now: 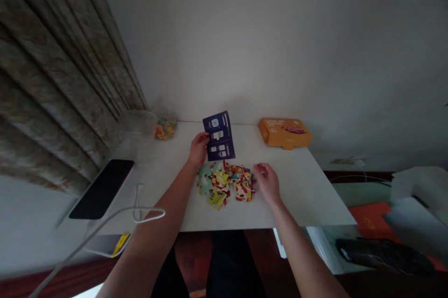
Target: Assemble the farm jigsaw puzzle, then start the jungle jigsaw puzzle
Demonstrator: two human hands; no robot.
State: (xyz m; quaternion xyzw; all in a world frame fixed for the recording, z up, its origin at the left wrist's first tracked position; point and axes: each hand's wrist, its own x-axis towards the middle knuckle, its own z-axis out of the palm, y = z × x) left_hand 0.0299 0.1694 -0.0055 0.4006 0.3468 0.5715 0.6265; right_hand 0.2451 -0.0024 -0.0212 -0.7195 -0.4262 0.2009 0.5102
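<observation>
Right hand (268,182) curls on puzzle pieces (224,183); left hand (198,148) pinches card (219,135); orange box (284,132) shut.

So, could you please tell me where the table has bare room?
Bare: right side, between the orange box and the right hand; left, between the black device and the left hand holding a leaflet. Crowded: puzzle pieces, front centre.

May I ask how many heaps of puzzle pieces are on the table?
2: one loose heap beside the right hand, one smaller heap at the table's far left corner. Others may be hidden.
</observation>
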